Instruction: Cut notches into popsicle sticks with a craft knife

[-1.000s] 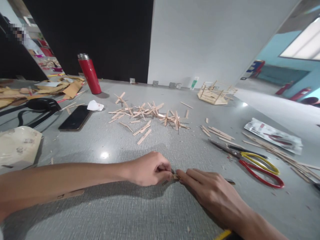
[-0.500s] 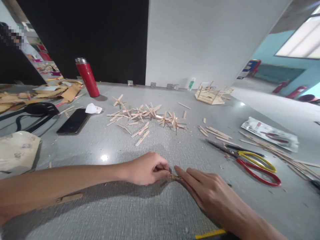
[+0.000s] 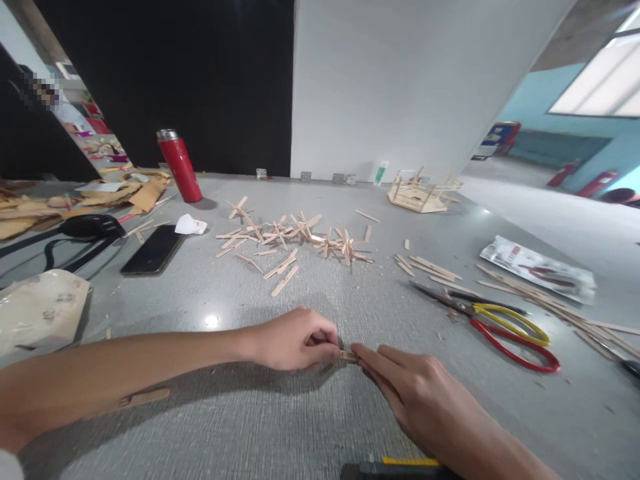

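My left hand [image 3: 295,339] is closed in a pinch, thumb and forefinger on one end of a small wooden stick [image 3: 349,356]. From the other side my right hand [image 3: 417,383] grips that stick's opposite end, its fingers pressed together and pointing left. Only a short length of the wood shows between the two hands, low over the grey table [image 3: 280,427]. To the right of my right hand lie scissors [image 3: 473,310] with one yellow and one red handle. Another flat wooden stick [image 3: 145,398] lies beside my left forearm.
A heap of short wooden sticks [image 3: 300,230] spreads beyond my hands. Farther back stand a small wooden frame [image 3: 417,193] and a red bottle [image 3: 181,167]. A phone [image 3: 153,250] lies left; longer sticks [image 3: 545,300] and a white packet [image 3: 543,270] lie right.
My right hand's fingertips have lowered slightly and come closer together on the stick. My left hand keeps its pinch. The view has shifted a little, showing more of a dark tool at the bottom edge.
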A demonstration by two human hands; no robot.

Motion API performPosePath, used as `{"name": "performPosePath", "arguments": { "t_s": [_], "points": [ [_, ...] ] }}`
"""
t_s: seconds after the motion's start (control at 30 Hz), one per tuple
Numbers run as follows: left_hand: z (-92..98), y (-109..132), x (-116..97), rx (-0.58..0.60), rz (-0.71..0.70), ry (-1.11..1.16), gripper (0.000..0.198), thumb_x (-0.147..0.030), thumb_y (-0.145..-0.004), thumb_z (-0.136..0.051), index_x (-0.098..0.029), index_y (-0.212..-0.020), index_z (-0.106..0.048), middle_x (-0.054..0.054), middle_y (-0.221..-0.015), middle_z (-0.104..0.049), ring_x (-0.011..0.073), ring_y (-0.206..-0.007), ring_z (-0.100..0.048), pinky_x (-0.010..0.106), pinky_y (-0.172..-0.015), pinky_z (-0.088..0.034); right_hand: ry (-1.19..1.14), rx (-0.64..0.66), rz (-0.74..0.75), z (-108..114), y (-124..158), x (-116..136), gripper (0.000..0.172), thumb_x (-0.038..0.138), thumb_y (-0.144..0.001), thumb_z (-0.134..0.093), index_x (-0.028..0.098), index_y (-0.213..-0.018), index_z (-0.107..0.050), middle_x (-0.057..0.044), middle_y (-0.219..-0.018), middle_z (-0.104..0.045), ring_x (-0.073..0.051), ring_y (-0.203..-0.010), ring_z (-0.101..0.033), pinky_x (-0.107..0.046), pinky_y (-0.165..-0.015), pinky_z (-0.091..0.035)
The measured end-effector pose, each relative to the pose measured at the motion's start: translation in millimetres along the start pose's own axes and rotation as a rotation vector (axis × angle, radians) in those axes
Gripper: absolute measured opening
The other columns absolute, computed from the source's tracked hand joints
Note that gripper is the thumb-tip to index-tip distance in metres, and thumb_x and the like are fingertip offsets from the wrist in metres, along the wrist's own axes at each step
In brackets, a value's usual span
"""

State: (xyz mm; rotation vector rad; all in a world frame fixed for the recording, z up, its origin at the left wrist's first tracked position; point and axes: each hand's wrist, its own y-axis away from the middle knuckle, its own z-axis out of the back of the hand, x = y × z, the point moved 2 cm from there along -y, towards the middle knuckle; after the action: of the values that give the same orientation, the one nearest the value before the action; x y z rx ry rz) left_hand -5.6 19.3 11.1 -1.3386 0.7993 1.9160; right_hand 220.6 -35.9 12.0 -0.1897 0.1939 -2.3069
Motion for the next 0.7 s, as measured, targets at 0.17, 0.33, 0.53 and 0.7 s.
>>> {"name": "performPosePath", "arguments": {
  "t_s": [0.17,0.33,0.53,0.7],
  "points": [
    [0.8,-0.2,-0.7,0.018,0.02,0.044,0.026,-0.037,-0.099,-0.058,-0.017,-0.083,-0.059,-0.004,-0.06,-0.056,0.0068,-0.041,-0.046,0.018,-0.041,-0.032,0.026,0.004,0.01,-1.5,2.7,0.4,0.047,0.001,-0.096,-0.044,0.015,-0.14,-0.051,-0.003,-0.091,-0.07,-0.02,-0.071,-0.071,-0.033,-0.062,-0.056],
    [1.1,-0.9,-2.1,0.023,0.01,0.019,0.028,-0.036,-0.1,-0.058,-0.016,-0.08,-0.058,-0.005,-0.059,-0.055,0.0059,-0.042,-0.046,0.017,-0.044,-0.032,0.082,-0.004,0.034,-1.9,3.0,0.1,0.051,-0.002,-0.092,-0.043,0.012,-0.14,-0.049,-0.005,-0.091,-0.071,-0.022,-0.068,-0.071,-0.035,-0.058,-0.055],
    [0.8,-1.6,-2.2,0.008,-0.003,-0.065,0.026,-0.03,-0.099,-0.057,-0.016,-0.077,-0.057,-0.005,-0.058,-0.056,0.0056,-0.045,-0.046,0.018,-0.047,-0.033,0.111,0.005,0.05,1.1,0.1,4.2,0.049,-0.001,-0.091,-0.043,0.014,-0.138,-0.048,-0.003,-0.088,-0.069,-0.02,-0.063,-0.069,-0.034,-0.054,-0.052],
    [-1.1,0.2,-5.3,-0.033,-0.07,-0.153,0.025,-0.024,-0.098,-0.056,-0.016,-0.075,-0.055,-0.004,-0.059,-0.056,0.0064,-0.048,-0.048,0.018,-0.05,-0.034,0.129,0.055,0.056,5.8,-4.1,9.3,0.055,-0.007,-0.084,-0.042,0.012,-0.135,-0.05,-0.004,-0.089,-0.069,-0.02,-0.063,-0.068,-0.033,-0.055,-0.048]
  ]
}}
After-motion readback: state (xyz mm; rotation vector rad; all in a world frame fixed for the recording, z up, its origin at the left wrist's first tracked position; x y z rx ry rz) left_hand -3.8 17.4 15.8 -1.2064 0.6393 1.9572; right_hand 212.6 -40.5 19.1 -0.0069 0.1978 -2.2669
